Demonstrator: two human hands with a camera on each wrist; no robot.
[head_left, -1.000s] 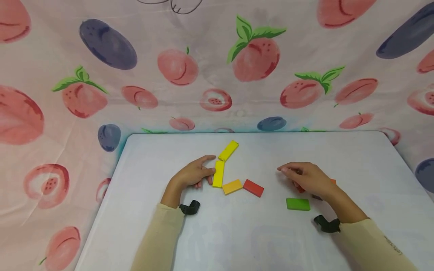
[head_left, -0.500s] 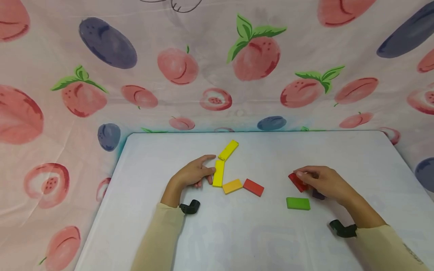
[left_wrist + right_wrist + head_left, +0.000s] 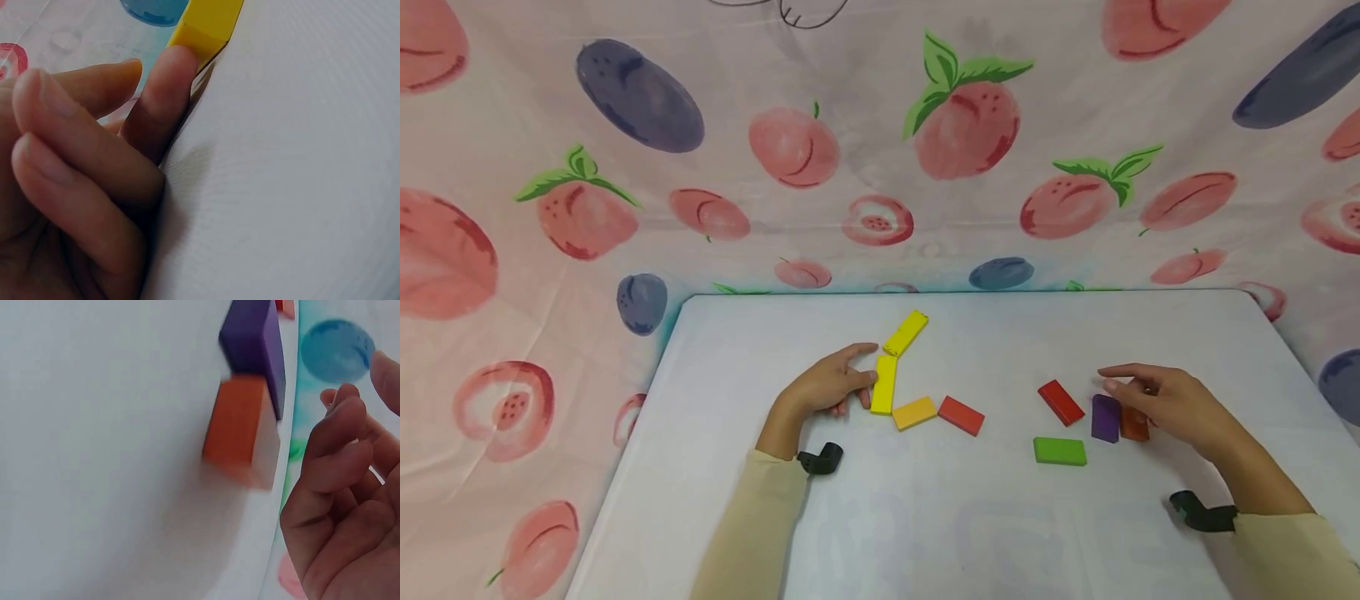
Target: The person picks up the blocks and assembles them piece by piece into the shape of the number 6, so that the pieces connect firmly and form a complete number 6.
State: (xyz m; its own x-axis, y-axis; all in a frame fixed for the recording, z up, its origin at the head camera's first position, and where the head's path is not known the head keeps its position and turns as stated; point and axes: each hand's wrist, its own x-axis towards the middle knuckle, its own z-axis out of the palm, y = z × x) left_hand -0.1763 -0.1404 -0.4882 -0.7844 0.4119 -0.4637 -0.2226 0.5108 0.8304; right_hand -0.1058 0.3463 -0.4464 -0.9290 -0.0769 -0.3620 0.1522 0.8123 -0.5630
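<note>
My left hand [image 3: 829, 383] rests on the table beside a yellow block [image 3: 883, 385], its thumb touching the block's left side. In the left wrist view, a fingertip [image 3: 175, 62] meets the end of the yellow block [image 3: 209, 28], and the other fingers bend loosely. A second yellow block [image 3: 906, 333] angles away from the first one's far end. My right hand [image 3: 1176, 404] hovers, holding nothing, over an orange block [image 3: 1134, 423], which it partly covers in the head view. A purple block [image 3: 1105, 418] stands beside the orange one.
A yellow-orange block [image 3: 914, 413] and a red block [image 3: 961, 415] continue the bent row from the yellow blocks. Another red block [image 3: 1061, 402] and a green block [image 3: 1060, 451] lie left of the purple one. A fruit-print cloth [image 3: 880, 150] hangs behind the white table [image 3: 955, 517].
My right hand has moved right, off the red block and past the purple one, uncovering both. My left hand and the row beside it have stayed put.
</note>
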